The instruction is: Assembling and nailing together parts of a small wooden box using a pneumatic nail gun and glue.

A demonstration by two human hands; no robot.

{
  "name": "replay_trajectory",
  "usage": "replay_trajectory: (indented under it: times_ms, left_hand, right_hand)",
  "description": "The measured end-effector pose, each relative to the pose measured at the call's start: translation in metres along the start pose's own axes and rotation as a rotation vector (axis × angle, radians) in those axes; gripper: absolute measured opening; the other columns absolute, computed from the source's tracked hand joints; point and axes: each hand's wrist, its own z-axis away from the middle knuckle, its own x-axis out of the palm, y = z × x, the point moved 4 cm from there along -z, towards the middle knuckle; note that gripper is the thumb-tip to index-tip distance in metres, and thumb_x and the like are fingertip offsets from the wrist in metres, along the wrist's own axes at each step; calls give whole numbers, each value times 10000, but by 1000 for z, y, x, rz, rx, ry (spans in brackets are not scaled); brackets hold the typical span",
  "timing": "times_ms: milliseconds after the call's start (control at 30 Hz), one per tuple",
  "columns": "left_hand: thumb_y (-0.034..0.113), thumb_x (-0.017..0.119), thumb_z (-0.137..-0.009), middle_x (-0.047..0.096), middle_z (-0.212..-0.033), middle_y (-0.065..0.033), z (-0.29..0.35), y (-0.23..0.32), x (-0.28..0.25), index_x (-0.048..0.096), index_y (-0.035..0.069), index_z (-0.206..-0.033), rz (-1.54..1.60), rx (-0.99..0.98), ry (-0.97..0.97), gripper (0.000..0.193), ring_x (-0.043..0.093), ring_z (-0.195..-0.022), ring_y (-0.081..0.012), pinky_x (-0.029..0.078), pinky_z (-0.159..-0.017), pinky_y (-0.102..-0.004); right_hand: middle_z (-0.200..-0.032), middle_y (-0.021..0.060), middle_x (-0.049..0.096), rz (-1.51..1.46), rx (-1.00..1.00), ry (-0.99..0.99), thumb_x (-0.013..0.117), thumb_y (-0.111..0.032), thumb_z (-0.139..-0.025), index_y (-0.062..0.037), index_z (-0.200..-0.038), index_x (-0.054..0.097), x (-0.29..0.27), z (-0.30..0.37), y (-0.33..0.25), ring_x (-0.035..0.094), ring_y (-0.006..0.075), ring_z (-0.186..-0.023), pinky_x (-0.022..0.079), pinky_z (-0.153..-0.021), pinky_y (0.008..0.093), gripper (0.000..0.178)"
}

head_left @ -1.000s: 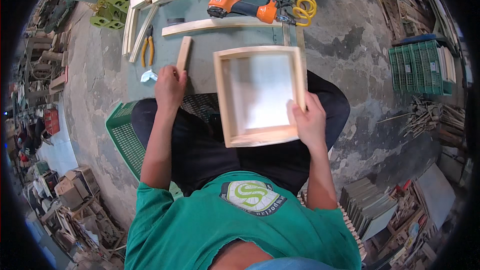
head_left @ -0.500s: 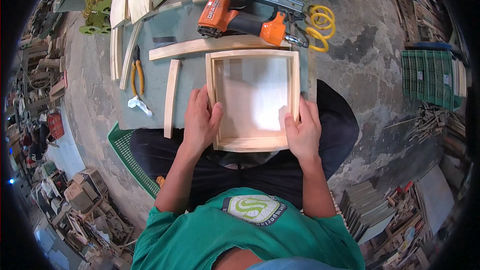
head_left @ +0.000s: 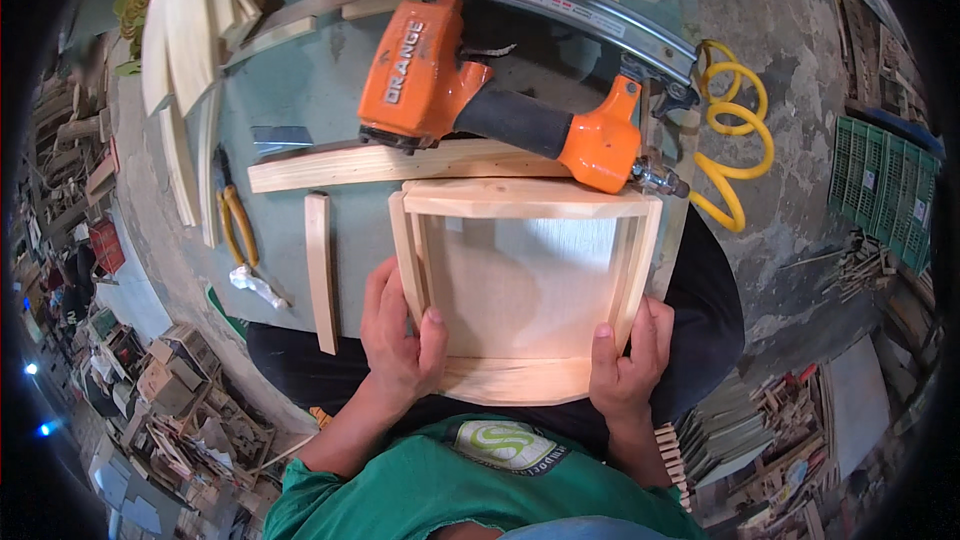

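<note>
A shallow wooden box (head_left: 530,380), pale and open at the top, rests at the near edge of the work surface, above my lap. My left hand (head_left: 397,340) grips its left wall, the thumb inside the rim and the fingers outside. On the opposite wall my right hand (head_left: 630,355) holds in the same way. Just beyond the box lies an orange and black nail gun (head_left: 510,115), its handle end close to the box's far right corner. A long wood strip (head_left: 340,168) lies behind the box, partly under the nail gun. Left of my left hand is a shorter wood strip (head_left: 320,270).
Yellow-handled pliers (head_left: 237,220) and a crumpled white thing (head_left: 255,285) lie to the left. Wood pieces (head_left: 190,30) are stacked at the far left. A coiled yellow hose (head_left: 740,130) hangs at right. Green crates (head_left: 880,190) stand on the floor.
The view has come closer to the table, so the nail gun and box look larger and lower. The box's far side appears more raised. Both hands keep their hold.
</note>
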Motion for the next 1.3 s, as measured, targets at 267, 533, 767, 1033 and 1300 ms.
replay_trajectory:
  times_ms: [267,533,767,1033,1300]
  left_hand:
    - [119,581,-928,604,-1329,-312,-2,-5,-1,531,-139,-1394,-13,-1,-42,535,597,-1205,-464,508,-1005,-505]
    - [123,582,-929,603,-1337,-300,-1,-7,-3,538,-136,-1389,-27,-41,-38,530,597,-1199,-454,493,-1021,-497]
    - [108,588,-911,621,-1283,-301,-1,-5,2,559,-139,-1367,16,-18,8,520,600,-1176,-467,508,-1003,-501]
    - [80,587,-856,615,-1293,-302,-4,-2,-2,539,-131,-1391,-30,-16,-42,577,604,-1172,-464,521,-988,-495]
    - [51,576,-829,609,-1289,-303,-3,-3,2,560,-115,-1368,-14,-18,-4,564,606,-1179,-463,524,-995,-490]
  right_hand:
    - [-1179,248,592,30,60,-16,692,-139,-934,125,-1293,602,-2,2,0,615,376,-1023,533,-886,452,454]
    - [-1184,240,598,49,20,-33,692,-116,-931,118,-1309,605,0,-4,-5,618,370,-1041,534,-901,437,453]
    - [-1202,249,575,18,65,-47,682,-110,-949,128,-1341,579,-3,1,-1,601,368,-1059,516,-940,450,470]
    - [-1210,250,573,26,65,-26,673,-105,-956,130,-1339,573,1,0,-1,603,371,-1053,518,-939,451,461]
    - [-1238,241,568,11,36,-28,679,-79,-942,118,-1375,555,0,-5,-3,602,373,-1098,521,-950,447,491]
